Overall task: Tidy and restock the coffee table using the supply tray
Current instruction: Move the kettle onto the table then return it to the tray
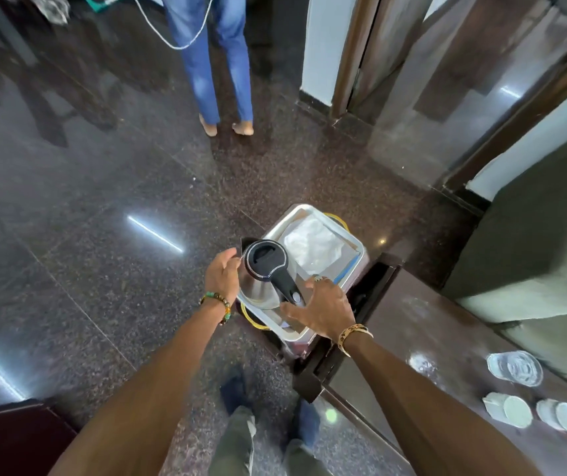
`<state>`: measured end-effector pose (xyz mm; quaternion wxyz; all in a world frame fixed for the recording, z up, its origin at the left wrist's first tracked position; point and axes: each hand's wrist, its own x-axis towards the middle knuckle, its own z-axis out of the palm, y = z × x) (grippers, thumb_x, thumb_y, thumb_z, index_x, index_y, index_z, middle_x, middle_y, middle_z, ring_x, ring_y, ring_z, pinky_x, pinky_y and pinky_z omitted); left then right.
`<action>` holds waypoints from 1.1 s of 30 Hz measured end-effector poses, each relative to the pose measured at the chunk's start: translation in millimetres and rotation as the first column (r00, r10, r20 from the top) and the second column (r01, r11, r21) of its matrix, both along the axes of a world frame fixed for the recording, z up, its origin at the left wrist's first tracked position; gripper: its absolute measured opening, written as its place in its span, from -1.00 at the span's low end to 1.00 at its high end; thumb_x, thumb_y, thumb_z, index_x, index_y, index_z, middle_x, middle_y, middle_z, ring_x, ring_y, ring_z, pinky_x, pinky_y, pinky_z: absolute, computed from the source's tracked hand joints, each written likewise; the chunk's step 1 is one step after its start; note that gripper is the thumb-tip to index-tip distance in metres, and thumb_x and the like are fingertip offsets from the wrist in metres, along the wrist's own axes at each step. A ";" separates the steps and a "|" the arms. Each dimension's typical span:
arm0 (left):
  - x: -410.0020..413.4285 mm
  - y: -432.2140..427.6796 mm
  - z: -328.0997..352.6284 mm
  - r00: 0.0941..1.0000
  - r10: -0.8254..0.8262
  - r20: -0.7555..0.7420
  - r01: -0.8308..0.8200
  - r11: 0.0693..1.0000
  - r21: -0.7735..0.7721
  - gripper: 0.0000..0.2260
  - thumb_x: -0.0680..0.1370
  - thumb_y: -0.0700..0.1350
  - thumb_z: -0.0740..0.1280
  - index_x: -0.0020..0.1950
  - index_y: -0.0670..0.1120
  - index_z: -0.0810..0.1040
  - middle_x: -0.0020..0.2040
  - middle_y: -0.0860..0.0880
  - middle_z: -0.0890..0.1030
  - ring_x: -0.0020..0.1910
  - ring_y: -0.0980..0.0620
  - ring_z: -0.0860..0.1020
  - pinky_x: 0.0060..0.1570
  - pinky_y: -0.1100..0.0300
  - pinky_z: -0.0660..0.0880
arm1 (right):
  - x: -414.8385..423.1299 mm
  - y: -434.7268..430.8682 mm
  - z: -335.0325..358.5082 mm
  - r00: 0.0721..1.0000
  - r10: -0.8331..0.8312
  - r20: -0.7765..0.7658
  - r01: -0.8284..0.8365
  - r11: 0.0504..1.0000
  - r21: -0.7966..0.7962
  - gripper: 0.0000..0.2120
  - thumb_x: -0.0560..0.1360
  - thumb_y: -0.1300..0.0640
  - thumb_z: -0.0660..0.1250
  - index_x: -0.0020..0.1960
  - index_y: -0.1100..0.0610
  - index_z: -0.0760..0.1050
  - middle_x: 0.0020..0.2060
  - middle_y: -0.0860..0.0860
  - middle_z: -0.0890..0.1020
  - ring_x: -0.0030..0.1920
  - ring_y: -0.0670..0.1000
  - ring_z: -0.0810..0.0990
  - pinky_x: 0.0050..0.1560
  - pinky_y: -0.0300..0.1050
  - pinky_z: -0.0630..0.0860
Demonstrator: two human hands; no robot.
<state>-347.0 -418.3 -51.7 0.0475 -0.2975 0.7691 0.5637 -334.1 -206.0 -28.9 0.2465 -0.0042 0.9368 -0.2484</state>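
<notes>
Left fingers: the left hand (222, 278) holds its fingers (231, 253) loosely curved and apart, gripping nothing, just beside the spout side of the kettle (264, 266).
Right fingers: the right hand (326, 309) is spread wide over the kettle's black handle with nothing clasped. Whether it touches cannot be told.
Kettle: steel body and black lid, upright at the near end of the tray (275, 226).
Tray: a metal supply tray on a low stand at the table's end, with a white wrapped bundle (313, 247) in its far half.
Table (430, 321): a dark glossy top on the person's right, carrying a clear glass (514, 368) and two pale round discs (509, 411).
Beyond: a speckled stone floor (103, 218), where a barefoot person in jeans (220, 63) stands well apart.
Progress: likely early. The kettle is not yet lifted, and restocking looks mostly undone.
</notes>
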 end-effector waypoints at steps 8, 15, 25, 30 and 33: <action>6.6 14.7 78.1 0.967 -0.218 -0.130 0.200 0.970 -0.140 -0.62 0.58 -0.09 0.25 0.38 -0.16 0.46 0.36 -0.10 0.51 0.33 -0.05 0.47 0.23 0.20 0.34 | 20.7 17.4 77.5 0.965 -0.036 -0.260 0.047 0.998 0.033 -0.11 0.24 -0.50 0.21 0.39 0.04 0.40 0.36 0.04 0.47 0.37 0.11 0.44 0.42 0.06 0.32; 12.2 36.4 105.6 0.875 -0.426 -0.228 0.407 0.905 -0.128 -0.54 0.47 0.10 0.26 0.30 -0.09 0.53 0.27 -0.04 0.57 0.24 -0.01 0.51 0.23 0.15 0.41 | 70.5 16.5 105.4 0.884 -0.174 -0.433 0.237 0.967 0.096 -0.17 0.29 -0.49 0.34 0.35 0.06 0.44 0.31 0.03 0.52 0.32 0.11 0.48 0.35 0.09 0.35; 39.6 89.9 147.1 0.726 -0.615 -0.308 0.568 0.789 -0.236 -0.68 0.54 0.01 0.30 0.25 -0.09 0.55 0.22 -0.03 0.60 0.14 0.03 0.52 0.07 0.26 0.36 | 152.0 55.3 138.6 0.739 -0.333 -0.585 0.495 0.858 0.137 -0.18 0.29 -0.50 0.24 0.33 0.06 0.46 0.22 0.02 0.52 0.20 0.10 0.51 0.25 0.04 0.42; 61.5 167.9 167.5 0.614 -0.718 -0.327 0.724 0.678 -0.129 -0.56 0.44 0.07 0.32 0.26 -0.10 0.54 0.21 -0.07 0.61 0.20 0.01 0.56 0.26 0.06 0.47 | 208.4 112.1 156.8 0.629 -0.412 -0.659 0.651 0.743 0.156 -0.14 0.30 -0.48 0.29 0.38 0.08 0.41 0.27 0.04 0.49 0.27 0.12 0.46 0.32 0.08 0.36; 92.8 240.5 174.1 0.497 -0.801 -0.334 0.818 0.560 -0.128 -0.52 0.40 0.10 0.30 0.25 -0.10 0.55 0.21 -0.06 0.62 0.21 0.01 0.56 0.29 -0.02 0.46 | 265.4 164.6 164.2 0.536 -0.489 -0.688 0.778 0.602 0.179 -0.12 0.29 -0.48 0.30 0.39 0.09 0.39 0.29 0.07 0.47 0.30 0.16 0.43 0.33 0.11 0.34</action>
